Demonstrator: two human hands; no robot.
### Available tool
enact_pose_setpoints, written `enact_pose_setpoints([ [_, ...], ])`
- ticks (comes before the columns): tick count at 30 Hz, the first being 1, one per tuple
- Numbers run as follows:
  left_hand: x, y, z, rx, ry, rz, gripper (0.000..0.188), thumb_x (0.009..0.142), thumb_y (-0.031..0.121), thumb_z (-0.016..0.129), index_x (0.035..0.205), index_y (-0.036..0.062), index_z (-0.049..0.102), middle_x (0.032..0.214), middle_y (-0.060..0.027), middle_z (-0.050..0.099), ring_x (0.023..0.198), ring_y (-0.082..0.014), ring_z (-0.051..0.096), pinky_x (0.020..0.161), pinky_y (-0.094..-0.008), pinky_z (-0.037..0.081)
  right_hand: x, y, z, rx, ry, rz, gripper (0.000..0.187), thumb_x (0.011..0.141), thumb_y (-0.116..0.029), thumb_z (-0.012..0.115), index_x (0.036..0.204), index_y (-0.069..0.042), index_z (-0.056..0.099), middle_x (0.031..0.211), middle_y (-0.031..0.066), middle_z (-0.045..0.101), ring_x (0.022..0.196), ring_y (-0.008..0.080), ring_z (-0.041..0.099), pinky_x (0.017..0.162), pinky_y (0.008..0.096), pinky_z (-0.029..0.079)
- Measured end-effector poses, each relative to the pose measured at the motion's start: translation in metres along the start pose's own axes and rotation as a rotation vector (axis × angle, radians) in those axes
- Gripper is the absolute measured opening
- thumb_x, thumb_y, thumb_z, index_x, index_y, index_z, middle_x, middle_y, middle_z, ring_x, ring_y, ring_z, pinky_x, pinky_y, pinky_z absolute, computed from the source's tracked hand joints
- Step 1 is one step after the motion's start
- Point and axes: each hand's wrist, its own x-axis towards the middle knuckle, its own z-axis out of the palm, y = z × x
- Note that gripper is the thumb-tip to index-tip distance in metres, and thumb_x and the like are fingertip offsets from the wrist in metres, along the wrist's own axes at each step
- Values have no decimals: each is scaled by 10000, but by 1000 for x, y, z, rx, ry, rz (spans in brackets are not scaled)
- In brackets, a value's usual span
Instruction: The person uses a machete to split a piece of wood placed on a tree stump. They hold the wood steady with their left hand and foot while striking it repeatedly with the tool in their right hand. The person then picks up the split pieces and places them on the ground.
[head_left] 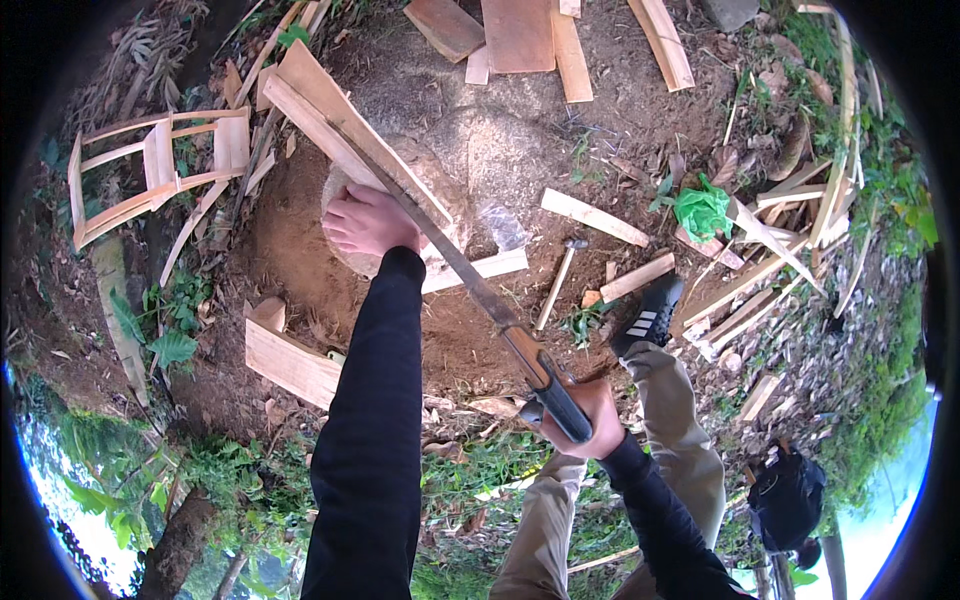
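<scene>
A long wooden board (pixel 318 88) lies slanted across a round tree stump (pixel 445 165). My left hand (pixel 372 222) bears down on the board's near end, its fingers bent over the left edge. My right hand (pixel 592 422) is wrapped around the dark handle of a long handsaw (pixel 468 275) with an orange-brown section ahead of the grip. The saw's blade runs lengthwise along the board, close beside my left hand; whether its teeth sit inside a cut cannot be made out. A pale wood offcut (pixel 490 268) and a small clear plastic bag (pixel 504 229) lie by the stump.
A hammer (pixel 562 283) lies right of the stump near more wood pieces (pixel 595 217). A green plastic bag (pixel 703 210) sits farther right by piled strips. Wooden frames (pixel 160 165) stand at left, boards (pixel 518 35) lie beyond. Another person (pixel 787 500) is at lower right.
</scene>
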Motion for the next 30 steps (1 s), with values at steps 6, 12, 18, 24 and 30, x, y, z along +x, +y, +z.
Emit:
enact_pose_setpoints([
  [6,1,8,0,-25,-92,-26,325,959,377,451,1008,70,546,1084,-162,507,1025,-371,501,889,-541,392,71,-10,7,71,66,-8,259,673,-150,743,656,19,548,577,172,558,487,312,585,488,376,457],
  [12,2,9,-9,-25,-68,-59,326,962,344,426,1049,47,530,1101,-185,494,1069,-389,474,935,-546,361,-22,-3,-11,-13,-11,163,181,649,-122,725,582,-61,568,486,73,537,403,221,564,441,327,452],
  [18,-8,22,-7,-27,-104,-32,347,964,337,400,1019,10,504,1086,-200,475,1054,-391,465,920,-548,364,75,-57,-13,101,105,99,182,727,-98,719,635,-30,578,495,28,535,436,96,537,437,276,398],
  [24,2,6,-12,58,-72,15,400,973,379,387,1002,-3,503,1058,-212,494,1039,-410,483,929,-560,363,112,-166,-77,192,-169,84,314,832,-231,782,770,6,586,547,13,573,507,66,569,475,240,412],
  [30,-1,30,-35,-230,-32,218,370,986,395,432,1130,84,571,1150,-147,538,1082,-351,511,940,-514,375,186,-258,-107,516,-398,320,376,891,-313,708,702,-36,536,509,12,547,379,85,509,385,240,403],
])
